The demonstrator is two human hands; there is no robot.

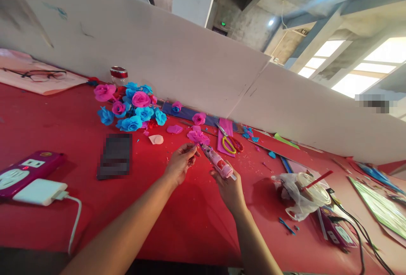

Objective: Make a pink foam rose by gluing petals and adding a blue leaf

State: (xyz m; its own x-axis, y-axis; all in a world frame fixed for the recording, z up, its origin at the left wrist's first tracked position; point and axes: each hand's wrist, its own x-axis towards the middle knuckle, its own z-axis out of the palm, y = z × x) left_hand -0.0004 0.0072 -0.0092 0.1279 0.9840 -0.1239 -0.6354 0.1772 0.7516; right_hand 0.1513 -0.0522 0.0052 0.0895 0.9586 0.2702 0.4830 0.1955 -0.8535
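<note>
Between its closed fingertips, my left hand (181,164) pinches the base of a pink paper flower (198,136). My right hand (231,187) is wrapped round a pink glue gun (218,161), its dark nozzle against or very near the flower's underside; whether they touch I cannot tell. A clear glue stick (234,177) pokes out of the gun's back end. Just beyond the held flower lies another pink paper flower (198,118). To the right, scissors (229,143) with yellow and red handles rest on a pink paper strip (225,125).
Left of my hands are a phone (114,156), blue and pink paper flowers (136,108), a jar (119,75) and a power strip (47,163) with a charger (41,191). A bagged drink cup (312,188) and cables (355,224) sit right. A white partition (190,59) borders the red table (187,224).
</note>
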